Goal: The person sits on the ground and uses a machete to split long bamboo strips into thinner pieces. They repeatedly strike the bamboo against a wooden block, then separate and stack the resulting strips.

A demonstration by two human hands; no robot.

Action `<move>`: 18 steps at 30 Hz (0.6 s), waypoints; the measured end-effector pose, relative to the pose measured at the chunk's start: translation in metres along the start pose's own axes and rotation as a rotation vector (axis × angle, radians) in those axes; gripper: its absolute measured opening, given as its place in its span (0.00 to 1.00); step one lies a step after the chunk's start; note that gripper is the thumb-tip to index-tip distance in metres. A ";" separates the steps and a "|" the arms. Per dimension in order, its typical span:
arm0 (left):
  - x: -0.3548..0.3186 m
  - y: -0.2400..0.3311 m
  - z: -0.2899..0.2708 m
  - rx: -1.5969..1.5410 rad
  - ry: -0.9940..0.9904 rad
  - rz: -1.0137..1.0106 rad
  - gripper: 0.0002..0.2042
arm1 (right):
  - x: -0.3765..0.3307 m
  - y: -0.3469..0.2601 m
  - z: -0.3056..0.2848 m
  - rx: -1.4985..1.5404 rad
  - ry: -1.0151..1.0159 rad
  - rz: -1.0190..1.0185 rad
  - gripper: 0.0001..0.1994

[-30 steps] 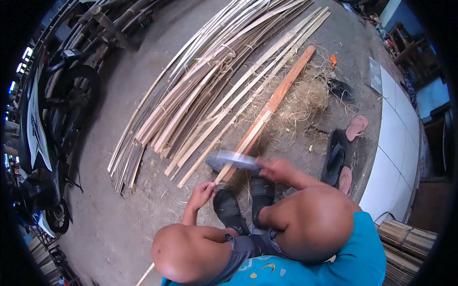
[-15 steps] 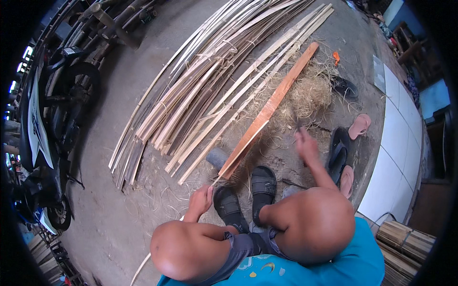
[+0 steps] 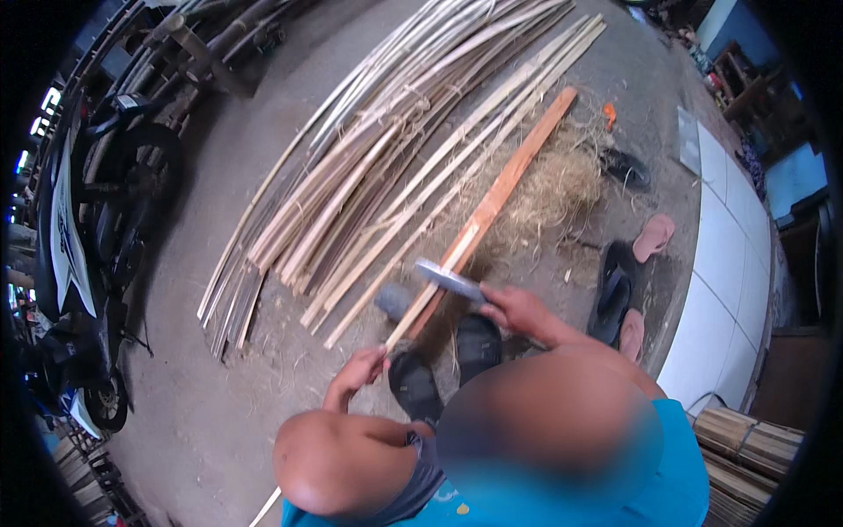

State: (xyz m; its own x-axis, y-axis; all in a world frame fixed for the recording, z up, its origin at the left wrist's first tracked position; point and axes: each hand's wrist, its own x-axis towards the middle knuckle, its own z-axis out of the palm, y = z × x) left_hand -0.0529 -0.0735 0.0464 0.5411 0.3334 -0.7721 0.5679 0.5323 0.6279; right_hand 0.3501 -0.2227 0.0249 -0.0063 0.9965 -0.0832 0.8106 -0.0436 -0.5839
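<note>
Motorcycles (image 3: pixel 79 237) are parked along the left edge; bare concrete floor (image 3: pixel 219 386) is left open between them and the pile of bamboo strips (image 3: pixel 386 167). A bamboo strip (image 3: pixel 430 285) is pinched at its near end by the left hand (image 3: pixel 356 373), fingers closed round it. A blade (image 3: pixel 448 279) is laid across the strip, gripped by the closed right hand (image 3: pixel 518 312). An orange plank (image 3: pixel 505 189) lies just beside. Sandals (image 3: pixel 628 290) and a white tiled ledge (image 3: pixel 720 272) bound the right.

bare grey concrete floor (image 3: pixel 219 176) in daylight, littered with dry fibre. parked motorcycles (image 3: pixel 79 220) line the left edge. a white tiled ledge (image 3: pixel 729 255) runs along the right, sandals (image 3: pixel 654 237) lying beside it.
</note>
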 end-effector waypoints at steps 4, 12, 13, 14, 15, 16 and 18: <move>-0.059 0.002 -0.009 -0.108 0.069 -0.139 0.19 | 0.012 0.039 -0.043 0.012 0.285 0.496 0.27; -0.111 -0.027 -0.147 0.891 0.389 -0.248 0.23 | 0.081 0.028 0.007 0.634 0.427 0.711 0.31; -0.112 -0.026 -0.156 1.101 0.428 -0.226 0.24 | 0.096 0.039 0.025 0.722 0.508 0.755 0.31; -0.091 0.020 -0.149 1.100 0.388 -0.114 0.24 | 0.104 0.068 0.044 0.793 0.622 0.812 0.30; -0.071 0.082 -0.133 1.089 0.351 -0.010 0.24 | 0.113 0.087 0.053 0.864 0.727 0.863 0.30; -0.069 0.118 -0.121 1.192 0.350 0.088 0.23 | 0.128 0.080 0.052 1.205 0.714 0.794 0.28; -0.047 0.175 -0.103 1.339 0.320 0.202 0.22 | 0.147 0.086 0.054 1.367 0.742 0.730 0.28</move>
State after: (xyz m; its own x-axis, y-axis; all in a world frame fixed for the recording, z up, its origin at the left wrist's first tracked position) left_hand -0.0425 0.0840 0.1822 0.6236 0.5725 -0.5322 0.7512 -0.6272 0.2055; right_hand 0.3878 -0.0835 -0.0810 0.6799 0.5441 -0.4917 -0.5292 -0.1001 -0.8425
